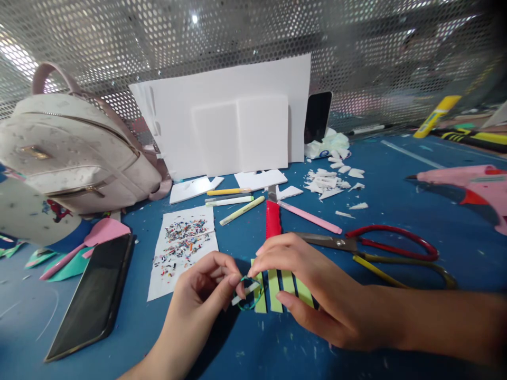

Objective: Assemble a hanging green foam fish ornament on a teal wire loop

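Near the front centre of the blue table, my left hand (208,290) pinches a small teal ring (246,307) with a white strip across it. My right hand (317,287) arches over the ring's right side, its index fingertip close to the rim and its thumb apart from the fingers, holding nothing that shows. Beneath and beside the right hand lie several light green strips (275,296), partly covered by it. Left of the hands is a white paper (158,285) scattered with tiny coloured bits.
Red-handled scissors (344,243), a red cutter (273,219) and a pink pen (309,216) lie beyond my right hand. A pink glue gun (467,182) is at right. A phone (93,298) and a backpack (83,153) sit left; a white board (222,84) stands behind.
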`<state>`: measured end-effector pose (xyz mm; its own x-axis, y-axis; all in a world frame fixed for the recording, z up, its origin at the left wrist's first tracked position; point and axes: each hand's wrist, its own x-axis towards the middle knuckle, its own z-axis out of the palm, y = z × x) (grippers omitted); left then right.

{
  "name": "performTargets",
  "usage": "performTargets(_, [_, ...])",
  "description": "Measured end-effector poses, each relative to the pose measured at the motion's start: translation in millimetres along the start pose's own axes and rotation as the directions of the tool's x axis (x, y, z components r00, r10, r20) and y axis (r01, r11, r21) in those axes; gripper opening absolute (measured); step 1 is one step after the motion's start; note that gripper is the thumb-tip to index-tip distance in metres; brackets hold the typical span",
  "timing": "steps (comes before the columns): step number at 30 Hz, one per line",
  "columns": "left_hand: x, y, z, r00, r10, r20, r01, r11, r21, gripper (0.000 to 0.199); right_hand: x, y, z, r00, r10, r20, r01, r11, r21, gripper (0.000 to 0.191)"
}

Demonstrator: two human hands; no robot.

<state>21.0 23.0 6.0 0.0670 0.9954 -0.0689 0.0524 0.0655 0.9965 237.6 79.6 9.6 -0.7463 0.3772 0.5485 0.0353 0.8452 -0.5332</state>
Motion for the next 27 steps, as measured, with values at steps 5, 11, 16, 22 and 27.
performTargets(5, [-1.6,-1.4,-0.9,1.0,0.0,0.012,0.0,1.0,0.003,0.022,1.3,-0.4,-0.8,1.0,0.004,0.0,-0.004,1.0,0.001,0.045])
performTargets(11, [0.6,-2.9,-1.7,1.0,0.004,0.02,-0.004,1.0,-0.006,0.02,0.5,0.4,0.4,1.0,0.0,0.005,0.0,1.0,0.021,0.042])
performTargets(16, [-0.1,-2.7,-1.9,1.0,-0.004,0.02,0.004,1.0,-0.011,0.019,-1.5,0.8,1.6,1.0,-0.001,0.007,0.001,1.0,0.03,0.041])
performTargets(22, [-1.0,-2.1,-1.6,1.0,0.002,0.021,-0.002,1.0,-0.009,0.02,-1.2,-0.2,0.6,1.0,0.002,0.008,-0.002,1.0,0.03,0.041])
performTargets(27, [-1.0,-3.5,-1.4,1.0,0.001,0.024,-0.001,1.0,-0.015,0.021,-0.3,0.5,0.3,1.0,-0.005,0.0,0.005,1.0,0.027,0.042])
